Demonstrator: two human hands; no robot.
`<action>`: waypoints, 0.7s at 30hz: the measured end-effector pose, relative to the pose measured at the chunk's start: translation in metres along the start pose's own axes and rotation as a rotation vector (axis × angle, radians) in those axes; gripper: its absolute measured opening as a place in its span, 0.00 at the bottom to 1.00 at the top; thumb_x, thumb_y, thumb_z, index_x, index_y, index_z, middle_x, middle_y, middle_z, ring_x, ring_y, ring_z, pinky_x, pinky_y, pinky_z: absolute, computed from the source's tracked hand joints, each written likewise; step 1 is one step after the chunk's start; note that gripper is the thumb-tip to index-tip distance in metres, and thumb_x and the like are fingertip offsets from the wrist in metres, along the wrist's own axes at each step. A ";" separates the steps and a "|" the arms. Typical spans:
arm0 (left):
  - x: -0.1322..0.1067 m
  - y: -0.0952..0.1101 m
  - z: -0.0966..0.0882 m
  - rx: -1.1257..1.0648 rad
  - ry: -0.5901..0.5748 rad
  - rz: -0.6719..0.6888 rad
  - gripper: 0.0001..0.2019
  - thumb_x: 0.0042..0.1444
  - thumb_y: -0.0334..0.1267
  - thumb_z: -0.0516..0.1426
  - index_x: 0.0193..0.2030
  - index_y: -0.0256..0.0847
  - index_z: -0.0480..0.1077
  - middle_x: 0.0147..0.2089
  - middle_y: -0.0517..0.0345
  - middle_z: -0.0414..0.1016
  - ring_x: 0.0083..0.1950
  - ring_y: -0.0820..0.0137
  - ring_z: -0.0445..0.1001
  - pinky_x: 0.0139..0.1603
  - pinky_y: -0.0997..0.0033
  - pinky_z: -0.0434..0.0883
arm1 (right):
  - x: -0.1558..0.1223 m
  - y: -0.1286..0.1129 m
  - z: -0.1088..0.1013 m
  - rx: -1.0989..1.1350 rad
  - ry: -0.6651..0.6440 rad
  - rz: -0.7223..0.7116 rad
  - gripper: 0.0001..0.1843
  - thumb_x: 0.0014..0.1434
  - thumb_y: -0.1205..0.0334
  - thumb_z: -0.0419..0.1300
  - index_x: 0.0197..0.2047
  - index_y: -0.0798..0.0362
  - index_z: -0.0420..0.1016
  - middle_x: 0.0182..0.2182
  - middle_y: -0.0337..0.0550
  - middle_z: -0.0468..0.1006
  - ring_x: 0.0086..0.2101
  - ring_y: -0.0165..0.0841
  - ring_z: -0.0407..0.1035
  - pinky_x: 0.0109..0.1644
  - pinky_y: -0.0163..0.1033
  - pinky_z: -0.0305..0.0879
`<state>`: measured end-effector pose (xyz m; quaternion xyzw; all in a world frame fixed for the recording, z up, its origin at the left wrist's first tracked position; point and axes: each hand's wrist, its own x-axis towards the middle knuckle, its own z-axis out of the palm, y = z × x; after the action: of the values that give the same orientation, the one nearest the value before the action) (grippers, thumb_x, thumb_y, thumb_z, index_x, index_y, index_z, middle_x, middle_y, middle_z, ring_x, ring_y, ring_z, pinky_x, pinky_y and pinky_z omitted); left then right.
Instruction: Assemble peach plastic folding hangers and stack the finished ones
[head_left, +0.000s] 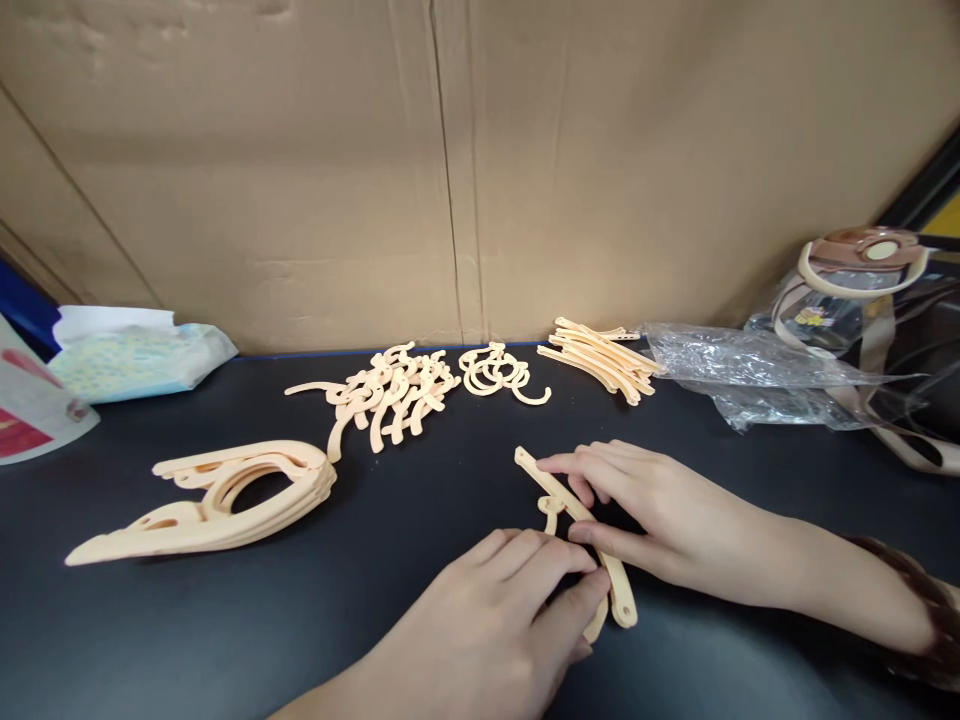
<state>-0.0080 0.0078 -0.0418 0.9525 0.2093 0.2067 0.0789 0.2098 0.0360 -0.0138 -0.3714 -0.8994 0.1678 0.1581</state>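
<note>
A straight cream plastic bar (619, 588) with holes at its ends lies slanted on the black table in front of me. My right hand (637, 500) grips it, thumb on the near side and forefinger along the upper end. Just beside the bar is a curved cream plastic piece (551, 512), partly under my fingers. My left hand (502, 610) is closed in a pinch on this curved piece near the bar's lower half. Its fingers hide most of the join, so I cannot tell whether the pieces are fastened together.
To the left lies a stack of folded cream hangers (300, 500). Farther back are a heap of curved arms (397, 395), several hooks (499, 372) and a pile of straight bars (600, 362). Clear plastic bags (750, 365), a bottle (847, 290), tissues (142, 350) and a cup (37, 400) stand around.
</note>
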 end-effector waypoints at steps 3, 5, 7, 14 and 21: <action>0.000 -0.001 0.000 -0.046 -0.022 -0.027 0.14 0.63 0.27 0.50 0.53 0.39 0.68 0.45 0.53 0.76 0.42 0.67 0.74 0.45 0.69 0.74 | -0.001 0.004 0.001 0.050 0.014 0.036 0.19 0.67 0.60 0.56 0.59 0.49 0.63 0.36 0.39 0.72 0.39 0.33 0.68 0.44 0.39 0.66; 0.000 -0.003 -0.001 -0.078 -0.038 -0.036 0.14 0.63 0.26 0.50 0.53 0.40 0.67 0.48 0.53 0.74 0.45 0.66 0.73 0.47 0.69 0.74 | -0.002 0.005 0.002 0.061 0.017 0.029 0.20 0.67 0.61 0.55 0.61 0.48 0.61 0.37 0.39 0.73 0.39 0.33 0.68 0.44 0.39 0.66; 0.000 -0.005 -0.002 -0.103 -0.053 -0.047 0.13 0.63 0.26 0.49 0.51 0.39 0.67 0.48 0.52 0.73 0.47 0.66 0.72 0.48 0.69 0.74 | -0.002 0.005 0.001 0.066 0.019 0.021 0.19 0.66 0.63 0.55 0.60 0.49 0.61 0.37 0.40 0.73 0.39 0.33 0.68 0.44 0.39 0.66; 0.003 -0.004 -0.012 -0.135 -0.061 -0.133 0.10 0.64 0.24 0.45 0.45 0.39 0.64 0.46 0.53 0.71 0.45 0.66 0.69 0.47 0.70 0.73 | -0.003 -0.001 0.000 0.097 -0.015 0.000 0.15 0.65 0.65 0.55 0.54 0.49 0.62 0.36 0.38 0.73 0.36 0.30 0.68 0.43 0.36 0.65; 0.004 -0.002 -0.011 -0.185 -0.024 -0.215 0.09 0.64 0.26 0.50 0.46 0.43 0.61 0.48 0.57 0.69 0.47 0.67 0.70 0.46 0.70 0.73 | -0.003 -0.003 -0.003 0.138 -0.042 -0.029 0.18 0.63 0.66 0.59 0.55 0.48 0.62 0.38 0.36 0.72 0.39 0.29 0.66 0.46 0.36 0.64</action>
<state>-0.0099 0.0123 -0.0305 0.9156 0.2894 0.2040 0.1906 0.2111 0.0329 -0.0107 -0.3427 -0.8941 0.2349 0.1670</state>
